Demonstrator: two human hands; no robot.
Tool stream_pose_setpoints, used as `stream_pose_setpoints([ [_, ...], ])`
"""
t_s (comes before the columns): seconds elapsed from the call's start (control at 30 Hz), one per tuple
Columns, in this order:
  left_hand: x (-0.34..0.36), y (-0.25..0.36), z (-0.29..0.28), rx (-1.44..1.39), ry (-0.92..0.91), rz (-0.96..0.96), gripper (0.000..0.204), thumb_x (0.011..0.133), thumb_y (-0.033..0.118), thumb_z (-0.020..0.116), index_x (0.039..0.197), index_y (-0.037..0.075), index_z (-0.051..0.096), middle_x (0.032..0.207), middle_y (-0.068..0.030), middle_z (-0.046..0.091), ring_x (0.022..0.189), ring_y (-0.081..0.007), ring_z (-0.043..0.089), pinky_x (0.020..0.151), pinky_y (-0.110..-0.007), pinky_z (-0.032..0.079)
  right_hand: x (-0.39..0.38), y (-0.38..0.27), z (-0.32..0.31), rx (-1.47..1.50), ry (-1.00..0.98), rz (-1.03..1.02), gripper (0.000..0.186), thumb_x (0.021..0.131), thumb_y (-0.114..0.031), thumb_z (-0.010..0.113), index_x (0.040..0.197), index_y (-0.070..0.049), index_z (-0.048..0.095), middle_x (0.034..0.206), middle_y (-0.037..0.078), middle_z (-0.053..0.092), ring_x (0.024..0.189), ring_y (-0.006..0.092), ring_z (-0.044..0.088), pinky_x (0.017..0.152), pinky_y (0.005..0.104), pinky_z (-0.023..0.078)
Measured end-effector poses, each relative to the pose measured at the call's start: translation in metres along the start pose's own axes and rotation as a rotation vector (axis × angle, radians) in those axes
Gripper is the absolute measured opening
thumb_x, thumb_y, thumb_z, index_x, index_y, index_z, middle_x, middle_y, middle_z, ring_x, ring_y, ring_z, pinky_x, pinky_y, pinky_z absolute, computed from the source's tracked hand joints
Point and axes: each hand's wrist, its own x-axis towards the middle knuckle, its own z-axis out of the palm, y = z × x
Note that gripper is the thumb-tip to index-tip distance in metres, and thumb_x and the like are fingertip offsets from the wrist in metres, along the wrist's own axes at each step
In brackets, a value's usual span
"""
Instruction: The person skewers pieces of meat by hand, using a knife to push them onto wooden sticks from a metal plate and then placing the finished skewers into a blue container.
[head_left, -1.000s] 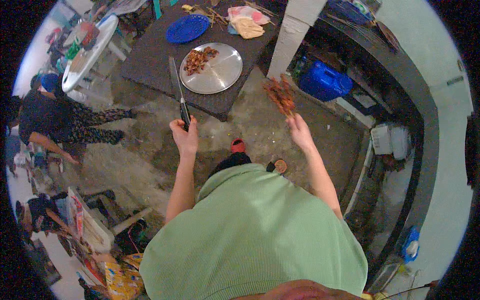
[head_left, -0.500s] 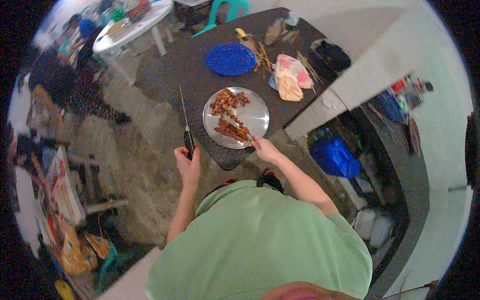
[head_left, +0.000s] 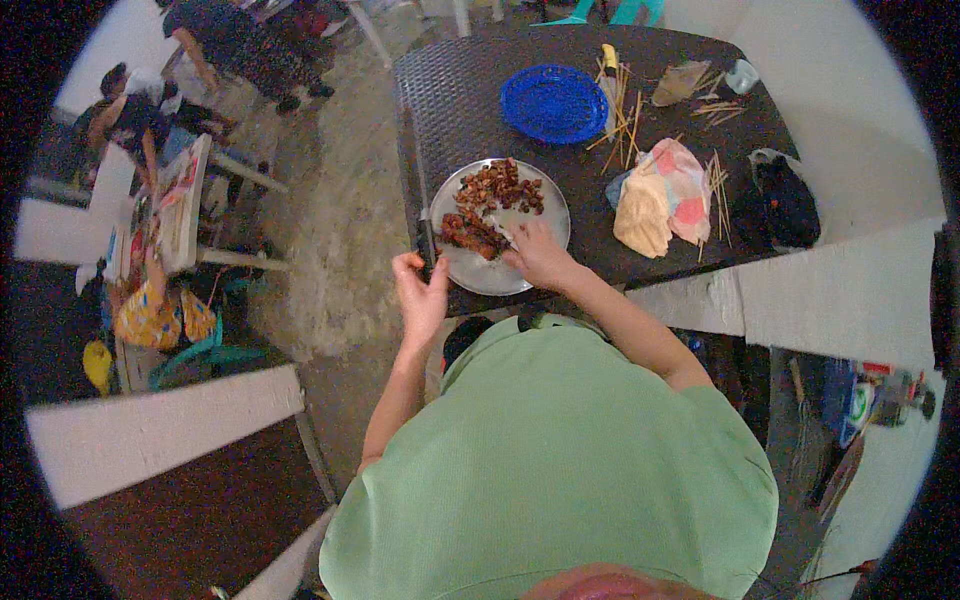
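Observation:
My left hand point(head_left: 422, 294) is closed round the dark handle of a knife point(head_left: 417, 165), its long thin blade pointing away from me along the left side of the plate. A round metal plate point(head_left: 553, 215) rests near the table's front edge. On its far part lies a heap of small browned meat pieces point(head_left: 497, 187). A longer piece of browned skewered meat point(head_left: 472, 234) lies at the near left. Over the plate's right side, my right hand point(head_left: 542, 258) pinches this meat's near end; the fingers hide the stick.
Beyond the plate on the dark table point(head_left: 450, 90) stands a blue woven plate point(head_left: 553, 104). Loose wooden sticks point(head_left: 628, 120) and a crumpled cloth point(head_left: 660, 205) lie to the right, with a black bag point(head_left: 785, 200) farther over. People point(head_left: 240, 50) are at the far left.
My view has turned, so the table appears farther right. The knife has come closer to the plate, and my right hand has moved inward over the plate.

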Motion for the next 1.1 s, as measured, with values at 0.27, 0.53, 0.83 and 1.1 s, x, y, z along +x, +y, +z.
stream_pose_setpoints([
  [0.27,-0.036,0.038,0.104,0.092,-0.101,0.171,0.038,0.083,0.011,0.066,0.103,0.002,0.035,0.088,-0.0192,0.049,0.079,-0.0345,0.054,0.072,-0.041,0.045,-0.029,-0.009,-0.066,1.007,-0.026,0.164,0.029,0.096,-0.028,0.052,0.104,-0.002,0.062,0.091,0.006,0.059,0.087,0.0132,0.053,0.077,0.0284,0.043],
  [0.53,-0.037,0.038,0.145,-0.009,-0.449,0.119,0.051,0.08,0.019,0.074,0.108,0.006,0.034,0.096,-0.0139,0.048,0.086,-0.0239,0.054,0.078,-0.038,0.046,-0.05,0.031,-0.068,1.178,0.224,0.435,0.03,0.089,-0.03,0.062,0.099,-0.001,0.06,0.093,0.007,0.06,0.085,0.0146,0.054,0.072,0.0308,0.045],
  [0.83,-0.039,-0.048,0.113,0.291,-0.128,-0.229,0.038,0.087,0.028,0.064,0.105,-0.004,0.055,0.09,-0.0167,0.063,0.08,-0.023,0.064,0.071,-0.037,0.049,-0.064,0.07,-0.088,1.428,0.321,0.467,0.015,0.089,-0.011,0.054,0.101,-0.003,0.052,0.078,0.006,0.059,0.061,0.0158,0.059,0.058,0.0301,0.052],
  [1.1,-0.027,-0.011,0.118,0.032,-0.133,-0.658,0.029,0.088,0.025,0.064,0.082,-0.004,0.065,0.053,-0.0056,0.057,0.042,-0.0125,0.053,0.04,-0.029,0.042,-0.082,0.085,-0.104,1.384,0.311,0.547,0.012,0.087,-0.007,0.05,0.099,-0.006,0.049,0.069,0.004,0.054,0.049,0.0121,0.05,0.038,0.0266,0.041],
])
